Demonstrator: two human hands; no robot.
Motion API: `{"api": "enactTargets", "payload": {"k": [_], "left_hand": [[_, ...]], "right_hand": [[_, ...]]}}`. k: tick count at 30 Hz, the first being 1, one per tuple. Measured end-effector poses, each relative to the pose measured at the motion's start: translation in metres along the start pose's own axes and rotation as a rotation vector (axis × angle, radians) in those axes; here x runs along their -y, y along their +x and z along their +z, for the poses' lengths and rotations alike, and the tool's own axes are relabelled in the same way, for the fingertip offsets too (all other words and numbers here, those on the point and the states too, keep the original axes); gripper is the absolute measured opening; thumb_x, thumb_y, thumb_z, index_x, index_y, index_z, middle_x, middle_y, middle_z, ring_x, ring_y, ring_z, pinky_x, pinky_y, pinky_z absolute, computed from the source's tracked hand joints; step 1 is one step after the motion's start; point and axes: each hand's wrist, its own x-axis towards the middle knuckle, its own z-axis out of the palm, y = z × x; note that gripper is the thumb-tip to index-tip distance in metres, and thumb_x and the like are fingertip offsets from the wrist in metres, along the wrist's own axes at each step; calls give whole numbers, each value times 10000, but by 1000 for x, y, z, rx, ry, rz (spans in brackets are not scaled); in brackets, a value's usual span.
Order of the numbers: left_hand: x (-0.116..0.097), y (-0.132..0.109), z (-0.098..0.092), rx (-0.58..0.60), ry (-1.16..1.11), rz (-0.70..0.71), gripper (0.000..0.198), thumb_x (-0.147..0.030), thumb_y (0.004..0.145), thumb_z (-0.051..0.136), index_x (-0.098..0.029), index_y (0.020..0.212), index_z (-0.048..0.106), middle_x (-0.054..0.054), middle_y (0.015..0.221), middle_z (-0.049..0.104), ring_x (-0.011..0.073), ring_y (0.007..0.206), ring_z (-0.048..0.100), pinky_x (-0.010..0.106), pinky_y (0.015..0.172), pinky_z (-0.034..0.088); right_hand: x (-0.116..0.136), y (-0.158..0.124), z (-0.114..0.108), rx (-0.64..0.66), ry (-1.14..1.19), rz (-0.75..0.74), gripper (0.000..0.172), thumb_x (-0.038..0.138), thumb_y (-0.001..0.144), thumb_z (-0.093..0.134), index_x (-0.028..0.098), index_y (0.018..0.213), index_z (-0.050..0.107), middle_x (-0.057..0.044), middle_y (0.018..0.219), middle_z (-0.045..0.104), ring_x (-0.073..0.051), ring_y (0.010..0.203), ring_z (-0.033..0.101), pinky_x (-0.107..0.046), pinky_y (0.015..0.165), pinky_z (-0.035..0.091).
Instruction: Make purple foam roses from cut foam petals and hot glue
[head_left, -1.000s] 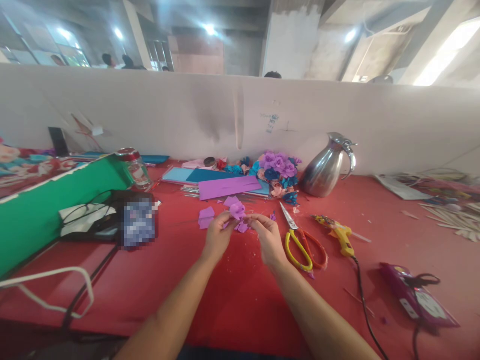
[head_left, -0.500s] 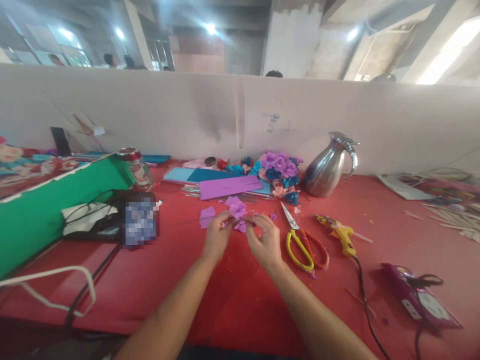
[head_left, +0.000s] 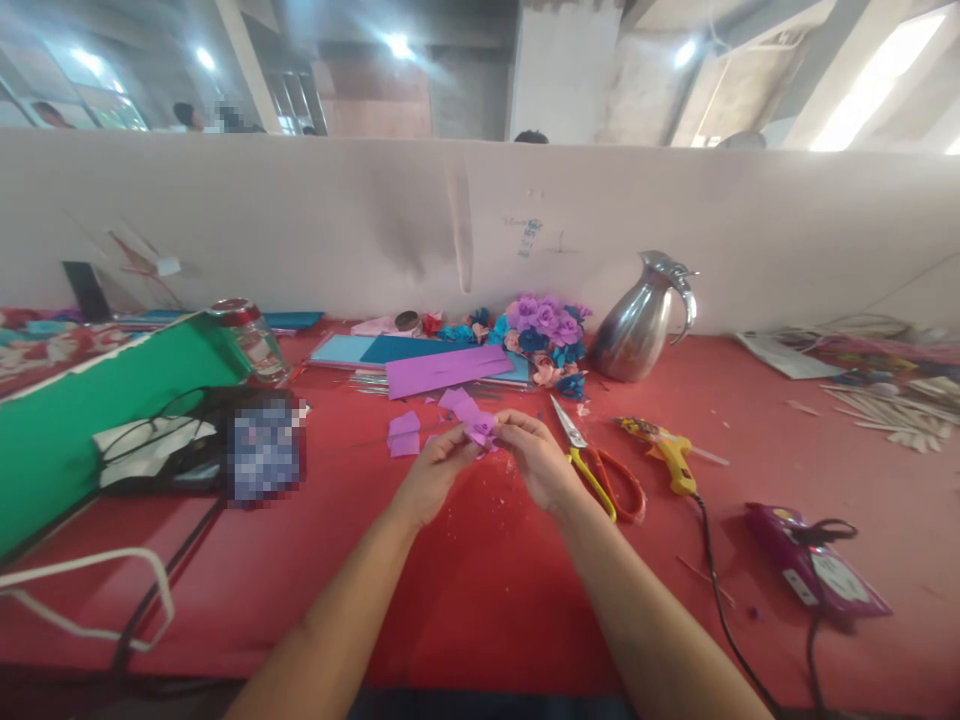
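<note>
Between my two hands, over the middle of the red table, is a small purple paper flower (head_left: pixel 480 429). My left hand (head_left: pixel 439 470) pinches it from the left and my right hand (head_left: pixel 534 455) grips its right side. Just behind and left of the hands lie cut pieces of purple paper (head_left: pixel 403 434). Beyond them a long purple paper strip (head_left: pixel 448 371) rests on blue sheets (head_left: pixel 409 348). Scissors with one yellow and one red handle (head_left: pixel 600 468) lie right of my right hand, partly covered by it.
A bunch of purple, blue and pink paper flowers (head_left: pixel 546 325) stands behind. Nearby are a metal jug (head_left: pixel 634 325), a yellow glue gun (head_left: pixel 675 460) with a cable, and a purple packet (head_left: pixel 814 570). At left are a glass jar (head_left: pixel 255 345), a green board (head_left: pixel 112 420) and a dark bag (head_left: pixel 187 450).
Both hands have come closer together around the flower, and the right hand has turned inward, now covering part of the scissors. The whole view has shifted slightly.
</note>
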Motion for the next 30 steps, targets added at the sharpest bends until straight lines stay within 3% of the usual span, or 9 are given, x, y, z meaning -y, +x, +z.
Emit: {"api": "enactTargets", "payload": {"k": [11, 23, 30], "left_hand": [[5, 5, -5, -29, 8, 8, 275, -389, 780, 682, -189, 966, 709, 55, 927, 673, 189, 916, 568, 320, 886, 410], [1, 3, -5, 5, 70, 38, 281, -419, 847, 583, -166, 945, 652, 42, 849, 580, 167, 831, 493, 293, 833, 401], [0, 2, -4, 4, 13, 31, 261, -425, 831, 600, -170, 883, 630, 24, 790, 521, 159, 788, 449, 278, 786, 391]], "right_hand": [[1, -4, 4, -117, -214, -167, 140, 327, 682, 657, 192, 671, 618, 19, 633, 603, -127, 623, 531, -256, 647, 415], [4, -4, 3, -86, 13, -54, 152, 315, 651, 668, 190, 594, 606, 26, 551, 564, -111, 552, 495, -253, 608, 431], [4, -4, 2, -79, -13, -35, 189, 360, 658, 659, 198, 594, 584, 15, 570, 584, -114, 546, 501, -249, 593, 433]]}}
